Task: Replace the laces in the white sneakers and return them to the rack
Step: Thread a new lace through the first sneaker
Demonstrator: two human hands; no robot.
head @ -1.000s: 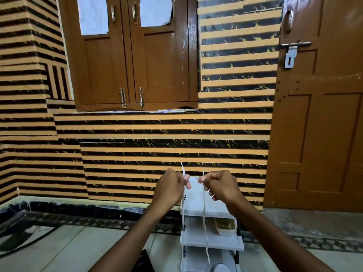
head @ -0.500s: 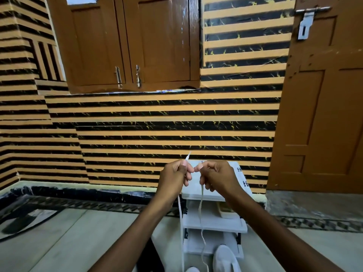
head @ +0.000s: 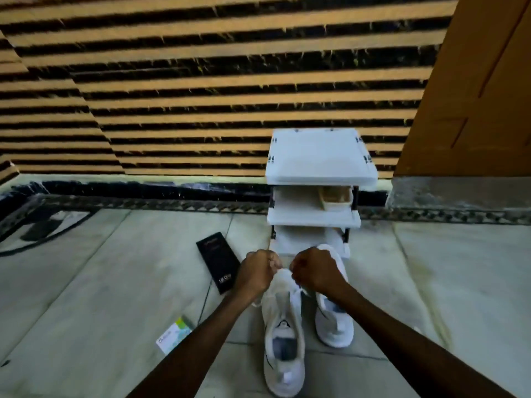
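On the pale floor (head: 115, 282), the nearer sneaker (head: 284, 334) is set just left of the farther sneaker (head: 333, 320), both white, with toes turned towards the white rack (head: 320, 156). The rack is placed against the striped wall (head: 201, 110), beside a brown door (head: 474, 81). The left hand (head: 257, 272) and the right hand (head: 314, 271) are held close together, not touching, above the nearer sneaker's toe. Each is curled tight and a thin white lace (head: 256, 303) is gripped in them (the fingertips are hidden behind the knuckles); a loop of it is seen beside the left wrist. A tan container (head: 336, 198) is kept on the rack's middle shelf. A black box (head: 218, 261) and a small packet (head: 173, 336) are left on the floor further left
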